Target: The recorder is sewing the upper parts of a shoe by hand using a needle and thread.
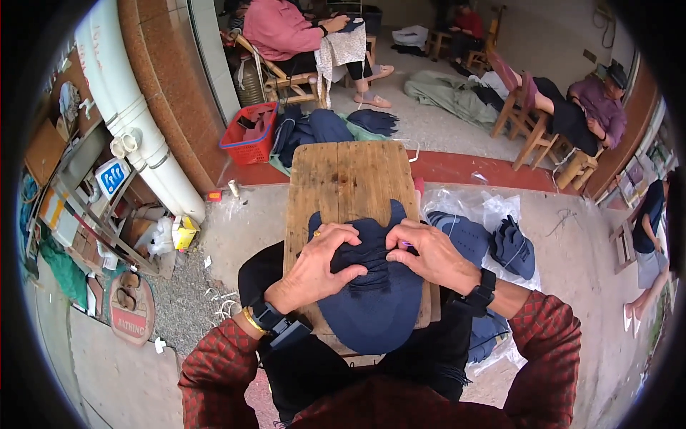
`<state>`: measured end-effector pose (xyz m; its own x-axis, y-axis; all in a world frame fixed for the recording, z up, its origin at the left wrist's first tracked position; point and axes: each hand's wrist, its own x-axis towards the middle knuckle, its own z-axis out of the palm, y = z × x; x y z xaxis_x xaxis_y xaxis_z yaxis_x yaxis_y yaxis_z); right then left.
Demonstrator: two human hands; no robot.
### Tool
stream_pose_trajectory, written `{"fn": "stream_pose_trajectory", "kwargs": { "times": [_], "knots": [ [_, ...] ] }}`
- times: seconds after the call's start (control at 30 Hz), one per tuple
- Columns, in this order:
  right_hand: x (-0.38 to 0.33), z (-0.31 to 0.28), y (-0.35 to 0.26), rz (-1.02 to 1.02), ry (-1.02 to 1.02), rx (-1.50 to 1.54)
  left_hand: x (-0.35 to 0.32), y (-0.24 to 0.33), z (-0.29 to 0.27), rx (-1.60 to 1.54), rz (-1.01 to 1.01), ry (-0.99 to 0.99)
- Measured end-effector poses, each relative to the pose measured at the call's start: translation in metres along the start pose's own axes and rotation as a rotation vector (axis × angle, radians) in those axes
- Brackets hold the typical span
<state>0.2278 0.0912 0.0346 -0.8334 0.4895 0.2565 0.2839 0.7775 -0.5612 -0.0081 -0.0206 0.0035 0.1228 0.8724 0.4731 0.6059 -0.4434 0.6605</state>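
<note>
A wide dark blue cloth piece, rounded at the near end with two horn-like tips at the far end, lies on a wooden bench in front of me. Bunched, wrinkled dark cloth strips rest on top of it. My left hand grips the left side of these strips with curled fingers, its thumb pressing on their folds. On the other side, my right hand pinches their right edge between thumb and fingers. A small purple spot shows at the right fingers; I cannot tell what it is.
The wooden bench stretches away from me. Bundled dark blue cut pieces lie on plastic sheeting at right. Beyond are a red basket and a dark cloth heap. Several people sit farther back; a cluttered shelf stands left.
</note>
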Motion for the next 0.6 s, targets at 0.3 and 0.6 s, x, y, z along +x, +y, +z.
{"fn": "stream_pose_trajectory", "kwargs": {
  "times": [0.3,0.6],
  "knots": [
    [-0.003,-0.006,0.001,0.059,-0.053,0.027,-0.013,0.003,-0.018,0.226,0.027,-0.011],
    [-0.003,-0.002,0.002,0.065,-0.034,0.008,0.002,0.005,-0.032,0.228,0.022,-0.253]
  ]
}}
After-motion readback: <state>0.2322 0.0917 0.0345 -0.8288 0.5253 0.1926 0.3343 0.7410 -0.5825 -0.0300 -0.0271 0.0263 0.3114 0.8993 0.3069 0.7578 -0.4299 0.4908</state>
